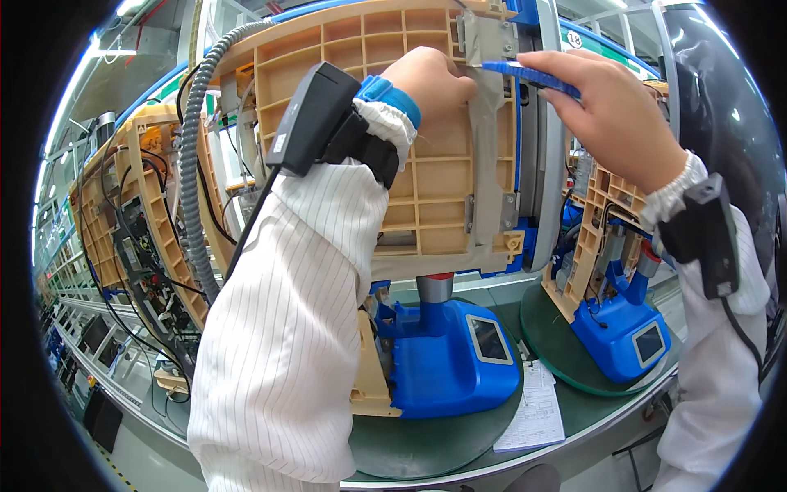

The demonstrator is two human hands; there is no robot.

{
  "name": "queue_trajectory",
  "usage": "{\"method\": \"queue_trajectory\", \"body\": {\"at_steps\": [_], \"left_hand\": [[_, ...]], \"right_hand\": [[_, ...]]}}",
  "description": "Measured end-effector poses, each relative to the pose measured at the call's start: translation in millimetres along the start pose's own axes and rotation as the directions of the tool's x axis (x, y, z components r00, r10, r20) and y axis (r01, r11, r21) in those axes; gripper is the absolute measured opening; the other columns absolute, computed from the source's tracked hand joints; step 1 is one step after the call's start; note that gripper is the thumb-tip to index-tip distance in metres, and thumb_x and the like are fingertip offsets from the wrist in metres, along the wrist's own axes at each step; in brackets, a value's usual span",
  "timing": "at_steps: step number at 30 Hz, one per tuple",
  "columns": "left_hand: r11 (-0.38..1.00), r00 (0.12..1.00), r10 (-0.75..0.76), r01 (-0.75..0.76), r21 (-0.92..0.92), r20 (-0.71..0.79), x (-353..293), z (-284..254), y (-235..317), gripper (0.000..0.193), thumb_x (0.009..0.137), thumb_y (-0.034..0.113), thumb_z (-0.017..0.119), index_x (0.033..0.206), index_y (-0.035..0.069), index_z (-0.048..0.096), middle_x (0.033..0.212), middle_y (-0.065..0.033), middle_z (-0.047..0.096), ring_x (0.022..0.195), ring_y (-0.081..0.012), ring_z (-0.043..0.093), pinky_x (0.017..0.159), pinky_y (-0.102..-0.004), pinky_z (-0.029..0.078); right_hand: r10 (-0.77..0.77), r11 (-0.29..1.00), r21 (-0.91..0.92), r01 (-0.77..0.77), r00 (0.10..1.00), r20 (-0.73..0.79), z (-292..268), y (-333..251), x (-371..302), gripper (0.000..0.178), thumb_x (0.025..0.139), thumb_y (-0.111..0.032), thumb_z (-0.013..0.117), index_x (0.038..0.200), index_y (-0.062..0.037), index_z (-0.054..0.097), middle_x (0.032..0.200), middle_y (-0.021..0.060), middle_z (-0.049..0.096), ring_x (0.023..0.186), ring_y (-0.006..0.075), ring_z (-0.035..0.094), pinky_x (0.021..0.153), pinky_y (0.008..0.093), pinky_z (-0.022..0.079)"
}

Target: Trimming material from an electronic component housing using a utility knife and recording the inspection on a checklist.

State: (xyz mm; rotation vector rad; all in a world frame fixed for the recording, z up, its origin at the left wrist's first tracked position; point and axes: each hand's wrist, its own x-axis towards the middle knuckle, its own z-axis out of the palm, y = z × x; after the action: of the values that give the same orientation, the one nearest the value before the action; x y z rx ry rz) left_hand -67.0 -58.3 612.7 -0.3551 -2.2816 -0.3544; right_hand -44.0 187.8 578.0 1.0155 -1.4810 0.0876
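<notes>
A tan ribbed panel (443, 180) of a tall machine stands upright in front of me. Down its right side runs a smooth grey-beige strip (489, 156), flanked by metal hinge plates. My left hand (430, 79) is closed against the panel's upper part, its fingertips pinched at the strip's left edge; what they hold is hidden. In my right hand (611, 102) is a slim blue pen-like tool (529, 74) with a ribbed barrel. The tool's thin tip points left and reaches the strip close to my left fingertips. Whether the tip touches the strip I cannot tell.
Below the panel, a blue base with a small screen (489, 338) sits on a round green turntable (426, 447). A second blue base (627, 340) stands right. Printed sheets (529, 410) lie between. A grey corrugated hose (193, 164) hangs left, beside another open machine (152, 238).
</notes>
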Motion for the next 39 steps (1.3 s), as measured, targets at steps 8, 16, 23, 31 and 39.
{"method": "queue_trajectory", "body": {"at_steps": [8,16,23,31,39], "left_hand": [[0.996,0.991,-0.085,0.089,0.029,-0.108,-19.2,5.3,8.9,0.038,0.089,0.032,0.066,0.107,0.001,0.08,0.088,-0.0163,0.077,0.085,-0.0302,0.074,0.081,-0.0394,0.059],[0.988,0.978,-0.04,0.069,0.137,-0.205,-26.8,14.6,10.0,0.036,0.092,0.039,0.063,0.111,0.012,0.078,0.11,-0.0093,0.079,0.105,-0.0313,0.073,0.094,-0.0426,0.057],[0.961,0.835,0.274,-0.224,0.16,-0.477,-36.7,42.2,-13.5,0.038,0.098,0.019,0.058,0.136,0.023,0.064,0.112,-0.0068,0.074,0.097,-0.0304,0.074,0.084,-0.0417,0.059],[0.614,0.628,0.709,-0.324,0.72,-0.321,-39.8,40.8,-32.7,0.045,0.102,0.043,0.064,0.144,0.027,0.064,0.123,-0.0038,0.071,0.104,-0.0262,0.07,0.087,-0.042,0.057],[0.814,0.741,0.508,-0.245,0.527,-0.44,-50.6,48.6,-23.3,0.05,0.094,0.057,0.069,0.115,0.012,0.075,0.11,-0.0062,0.07,0.107,-0.0293,0.065,0.096,-0.0464,0.05]], "right_hand": [[0.325,0.907,0.238,-0.346,0.937,0.125,-40.8,-18.0,-5.6,0.035,0.103,-0.012,0.064,0.137,-0.0055,0.069,0.109,0.0051,0.071,0.096,0.0116,0.065,0.087,0.0269,0.052],[0.359,0.901,0.247,-0.356,0.933,0.035,-49.8,-24.4,-37.0,0.032,0.1,-0.015,0.067,0.129,-0.0034,0.072,0.096,0.0067,0.07,0.08,0.0132,0.063,0.076,0.028,0.051],[0.388,0.885,0.228,-0.406,0.913,0.124,-61.4,-26.7,-53.8,0.034,0.102,-0.009,0.062,0.135,-0.0048,0.07,0.124,0.0112,0.072,0.111,0.0169,0.067,0.099,0.0284,0.052],[0.48,0.816,0.318,-0.482,0.873,0.091,-55.9,-34.5,-68.3,0.034,0.099,-0.008,0.065,0.132,-0.0017,0.07,0.115,0.0109,0.073,0.102,0.0169,0.068,0.095,0.0296,0.053],[0.503,0.762,0.385,-0.521,0.85,0.155,-38.7,-36.6,-75.5,0.031,0.095,-0.006,0.066,0.125,-0.0007,0.073,0.106,0.0111,0.075,0.093,0.0172,0.069,0.088,0.0312,0.054]]}}
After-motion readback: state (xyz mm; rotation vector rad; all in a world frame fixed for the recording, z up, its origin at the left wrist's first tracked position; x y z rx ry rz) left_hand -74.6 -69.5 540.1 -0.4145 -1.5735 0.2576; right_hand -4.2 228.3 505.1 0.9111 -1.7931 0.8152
